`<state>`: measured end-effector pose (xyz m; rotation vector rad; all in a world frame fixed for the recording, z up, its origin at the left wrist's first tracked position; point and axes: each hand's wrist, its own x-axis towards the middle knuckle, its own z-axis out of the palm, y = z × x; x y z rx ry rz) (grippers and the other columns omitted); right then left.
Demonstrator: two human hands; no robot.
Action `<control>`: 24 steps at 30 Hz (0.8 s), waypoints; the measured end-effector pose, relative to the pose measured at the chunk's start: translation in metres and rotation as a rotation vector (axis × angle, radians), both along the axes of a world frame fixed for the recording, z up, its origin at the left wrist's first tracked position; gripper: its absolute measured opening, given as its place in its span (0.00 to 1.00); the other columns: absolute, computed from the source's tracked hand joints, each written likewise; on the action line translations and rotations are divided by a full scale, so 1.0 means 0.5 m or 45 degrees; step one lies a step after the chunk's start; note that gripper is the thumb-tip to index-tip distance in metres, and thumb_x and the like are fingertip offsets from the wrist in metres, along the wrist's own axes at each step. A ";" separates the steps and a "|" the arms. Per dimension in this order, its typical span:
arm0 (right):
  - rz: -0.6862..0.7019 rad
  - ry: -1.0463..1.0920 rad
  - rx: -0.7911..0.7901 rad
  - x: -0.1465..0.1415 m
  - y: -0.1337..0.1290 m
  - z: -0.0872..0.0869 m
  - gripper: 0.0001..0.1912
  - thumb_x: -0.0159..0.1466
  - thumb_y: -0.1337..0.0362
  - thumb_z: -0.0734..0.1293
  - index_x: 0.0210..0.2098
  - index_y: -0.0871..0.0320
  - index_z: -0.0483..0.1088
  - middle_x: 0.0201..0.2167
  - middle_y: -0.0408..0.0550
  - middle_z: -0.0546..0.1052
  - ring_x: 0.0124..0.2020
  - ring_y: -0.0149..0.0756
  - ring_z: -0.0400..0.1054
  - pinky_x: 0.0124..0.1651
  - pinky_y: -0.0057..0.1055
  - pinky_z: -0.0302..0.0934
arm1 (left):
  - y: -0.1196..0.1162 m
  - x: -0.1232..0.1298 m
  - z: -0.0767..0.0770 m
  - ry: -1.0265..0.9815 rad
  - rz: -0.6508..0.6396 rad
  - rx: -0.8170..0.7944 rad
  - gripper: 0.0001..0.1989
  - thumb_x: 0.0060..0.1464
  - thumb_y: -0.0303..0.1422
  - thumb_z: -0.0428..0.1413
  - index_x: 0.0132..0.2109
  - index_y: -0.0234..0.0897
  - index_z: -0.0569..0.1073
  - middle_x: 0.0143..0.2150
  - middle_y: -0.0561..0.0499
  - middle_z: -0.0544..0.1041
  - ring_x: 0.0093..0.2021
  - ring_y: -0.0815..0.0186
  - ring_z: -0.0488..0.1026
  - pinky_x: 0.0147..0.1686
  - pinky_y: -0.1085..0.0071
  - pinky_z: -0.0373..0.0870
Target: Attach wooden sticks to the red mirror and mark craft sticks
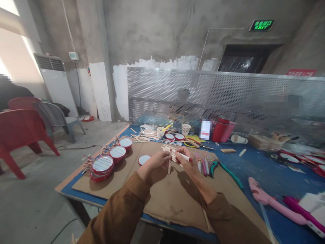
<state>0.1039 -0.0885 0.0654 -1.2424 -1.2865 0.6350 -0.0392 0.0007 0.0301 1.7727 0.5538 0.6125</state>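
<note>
Over cardboard point(162, 195) at the blue table's point(236, 162) near side, a thin wooden stick point(169, 168) is pinched by the left hand point(160, 160); a marker point(185, 156) is clasped in the right hand point(189, 164). The stick, probably light, stiff and snappable, is best gripped by one end.

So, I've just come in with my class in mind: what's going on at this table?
Someone in brown sleeves is working over a sheet of cardboard. The left hand pinches a flat wooden stick, while the right hand holds a white marker with a red end close by; whether the two touch is unclear. More sticks lie just beyond the hands. Red-rimmed round pieces stand to the left, and teal-handled pliers lie to the right.
</note>
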 end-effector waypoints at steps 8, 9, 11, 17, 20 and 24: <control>0.013 0.002 0.008 -0.001 -0.003 0.000 0.14 0.54 0.52 0.68 0.31 0.55 0.66 0.21 0.41 0.72 0.20 0.32 0.65 0.24 0.29 0.60 | 0.001 -0.001 0.001 -0.006 -0.050 0.024 0.18 0.57 0.47 0.53 0.29 0.37 0.65 0.17 0.56 0.66 0.18 0.71 0.64 0.20 0.75 0.61; 0.020 -0.001 -0.006 -0.001 -0.003 0.001 0.14 0.54 0.52 0.68 0.30 0.55 0.66 0.21 0.41 0.72 0.20 0.32 0.65 0.24 0.29 0.60 | 0.002 -0.002 0.000 -0.009 -0.058 0.023 0.18 0.57 0.47 0.53 0.29 0.37 0.64 0.17 0.56 0.66 0.18 0.72 0.64 0.20 0.75 0.60; 0.029 -0.001 -0.024 -0.002 -0.003 0.001 0.14 0.54 0.51 0.68 0.30 0.55 0.65 0.21 0.41 0.72 0.20 0.32 0.65 0.24 0.29 0.60 | 0.003 -0.002 -0.001 -0.010 -0.064 0.011 0.18 0.57 0.47 0.53 0.29 0.37 0.64 0.17 0.56 0.66 0.18 0.72 0.65 0.20 0.75 0.61; 0.045 -0.002 0.012 -0.003 -0.005 0.002 0.14 0.56 0.51 0.68 0.32 0.56 0.66 0.22 0.42 0.73 0.21 0.32 0.65 0.26 0.29 0.61 | 0.006 0.001 -0.005 0.017 -0.047 0.021 0.19 0.57 0.48 0.53 0.29 0.37 0.65 0.17 0.56 0.66 0.18 0.71 0.64 0.20 0.74 0.60; 0.045 0.017 0.007 -0.004 -0.005 0.002 0.14 0.56 0.51 0.68 0.31 0.55 0.66 0.21 0.41 0.72 0.21 0.32 0.65 0.25 0.29 0.60 | 0.005 0.001 -0.004 0.015 -0.045 0.022 0.19 0.57 0.49 0.53 0.30 0.37 0.66 0.17 0.56 0.66 0.18 0.71 0.64 0.20 0.74 0.60; 0.054 0.035 0.017 -0.002 -0.002 -0.001 0.15 0.56 0.51 0.68 0.31 0.55 0.66 0.21 0.41 0.72 0.21 0.32 0.65 0.25 0.29 0.60 | 0.004 0.000 -0.002 0.016 -0.048 0.017 0.19 0.57 0.48 0.53 0.30 0.37 0.66 0.17 0.57 0.66 0.18 0.72 0.64 0.21 0.74 0.60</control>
